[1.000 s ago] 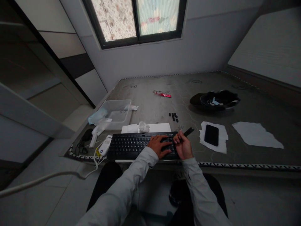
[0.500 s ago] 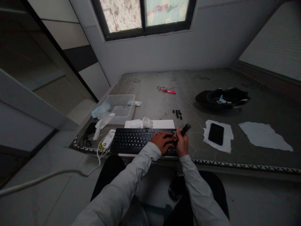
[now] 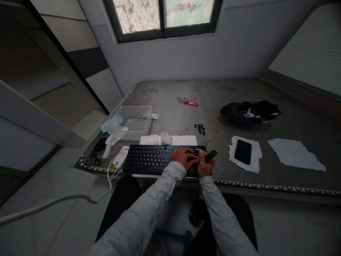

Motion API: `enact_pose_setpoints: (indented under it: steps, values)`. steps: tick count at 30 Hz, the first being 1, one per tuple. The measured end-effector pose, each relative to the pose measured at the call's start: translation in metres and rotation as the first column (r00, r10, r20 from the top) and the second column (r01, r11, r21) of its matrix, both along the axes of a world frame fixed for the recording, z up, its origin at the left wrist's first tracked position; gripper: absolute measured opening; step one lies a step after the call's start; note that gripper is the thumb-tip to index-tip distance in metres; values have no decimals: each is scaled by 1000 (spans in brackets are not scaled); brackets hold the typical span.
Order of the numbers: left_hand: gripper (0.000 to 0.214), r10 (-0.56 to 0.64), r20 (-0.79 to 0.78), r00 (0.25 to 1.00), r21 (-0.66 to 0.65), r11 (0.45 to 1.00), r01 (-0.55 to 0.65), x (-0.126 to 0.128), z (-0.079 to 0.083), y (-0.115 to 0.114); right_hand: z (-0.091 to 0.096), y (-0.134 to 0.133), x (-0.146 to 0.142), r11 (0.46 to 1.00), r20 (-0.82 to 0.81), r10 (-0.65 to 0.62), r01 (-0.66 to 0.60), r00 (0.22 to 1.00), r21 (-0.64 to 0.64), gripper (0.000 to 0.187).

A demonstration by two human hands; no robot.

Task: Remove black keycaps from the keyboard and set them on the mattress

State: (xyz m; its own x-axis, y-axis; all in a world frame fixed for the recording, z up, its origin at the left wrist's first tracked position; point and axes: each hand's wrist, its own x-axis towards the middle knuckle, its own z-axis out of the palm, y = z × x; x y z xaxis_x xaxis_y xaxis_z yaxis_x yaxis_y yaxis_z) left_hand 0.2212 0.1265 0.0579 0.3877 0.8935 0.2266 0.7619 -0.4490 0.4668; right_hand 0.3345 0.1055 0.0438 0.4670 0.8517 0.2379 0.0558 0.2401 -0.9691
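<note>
A black keyboard (image 3: 153, 160) lies along the near edge of the grey table (image 3: 186, 117). My left hand (image 3: 183, 158) rests on the keyboard's right end, fingers curled down onto the keys. My right hand (image 3: 204, 166) is beside it, closed around a thin black tool (image 3: 211, 155) whose free end points up and to the right while its lower end meets the keys. Several loose black keycaps (image 3: 200, 129) lie on the table beyond the keyboard.
White paper with a crumpled tissue (image 3: 165, 138) lies behind the keyboard. A clear plastic tub (image 3: 133, 121) stands at left, a white device with a cable (image 3: 119, 160) beside the keyboard. A black phone (image 3: 243, 152) on paper, a black cap (image 3: 250, 112), a red wrapper (image 3: 188, 102) and torn paper (image 3: 294, 154) lie farther off.
My right hand has tipped the black tool lower and drawn it nearer to the keyboard's right end. My left hand stays on the keys. The view has shifted slightly.
</note>
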Motion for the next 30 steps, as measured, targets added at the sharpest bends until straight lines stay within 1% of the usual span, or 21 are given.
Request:
enact_pose_setpoints:
  steps: [6,10,12,13,15,17,19,22,24,27,30]
  values:
    - [10,-16,36,999,22,1000,15,0,-5,2,-6,-6,-7,996,-26,-72,73,997,50,51]
    - [9,-16,79,997,20,1000,14,-1,-3,2,-3,-6,-6,996,-123,-26,35,992,76,53]
    - [12,-6,121,993,10,1000,4,-1,-2,1,3,-5,3,996,-111,9,1,994,86,53]
    - [13,1,144,990,8,1000,-2,-1,-2,0,7,-4,9,997,-54,27,-22,998,80,51]
    - [14,30,190,981,9,999,-33,-1,-2,-1,15,-2,25,996,159,75,-81,985,37,46]
    - [13,63,227,972,11,998,-68,-1,-5,-1,21,0,40,990,394,138,-142,909,-20,38]
    - [13,74,258,963,14,997,-81,-2,-8,-1,23,4,54,979,523,195,-201,830,-47,30]
    - [14,46,281,959,40,997,-59,-4,-11,-1,19,6,67,961,570,269,-259,776,-100,15]
    - [16,32,288,957,61,997,-52,-4,-11,-2,16,6,70,948,585,316,-274,747,-161,12]
    - [21,41,312,949,64,996,-64,-4,-10,-3,13,5,71,933,610,358,-300,706,-201,18]
    - [16,53,347,937,49,996,-74,-4,-8,-4,11,6,69,929,633,358,-330,687,-167,23]
